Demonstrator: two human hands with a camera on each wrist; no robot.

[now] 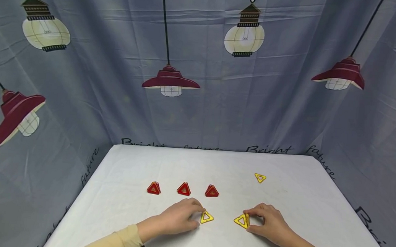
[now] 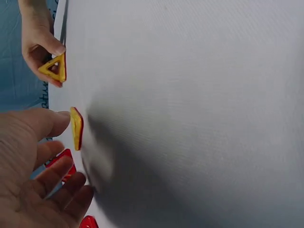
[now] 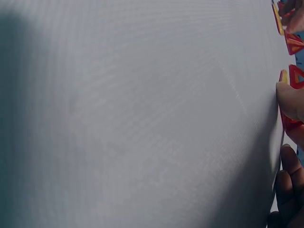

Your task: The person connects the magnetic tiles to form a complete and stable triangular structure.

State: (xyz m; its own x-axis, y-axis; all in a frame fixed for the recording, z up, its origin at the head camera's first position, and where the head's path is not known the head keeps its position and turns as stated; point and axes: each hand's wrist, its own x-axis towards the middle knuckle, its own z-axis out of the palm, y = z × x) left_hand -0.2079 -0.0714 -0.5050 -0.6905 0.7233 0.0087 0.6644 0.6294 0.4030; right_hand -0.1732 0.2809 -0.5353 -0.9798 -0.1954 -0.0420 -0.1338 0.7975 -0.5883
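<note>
Beside my left hand point(image 1: 180, 217), a yellow triangle frame point(image 1: 206, 217) lies on the white table. The thumb and forefinger are spread at its left side, and the other fingers are loosely extended in the left wrist view; firm contact is unclear. My right hand point(image 1: 271, 225) pinches yellow triangle pieces point(image 1: 241, 220) between thumb and forefinger. One piece faces up and another stands tilted along its right edge; whether they are joined is hard to tell. In the left wrist view, the right hand's triangle point(image 2: 61, 71) shows a yellow face and a red edge.
Three red triangular pyramid shapes stand in a row beyond the hands: left one point(image 1: 154, 188), middle one point(image 1: 184, 188) and right one point(image 1: 212, 190). Farther back on the right lies another yellow triangle point(image 1: 260, 178). A grey lamp-print curtain point(image 1: 198, 119) surrounds the white table point(image 1: 129, 164).
</note>
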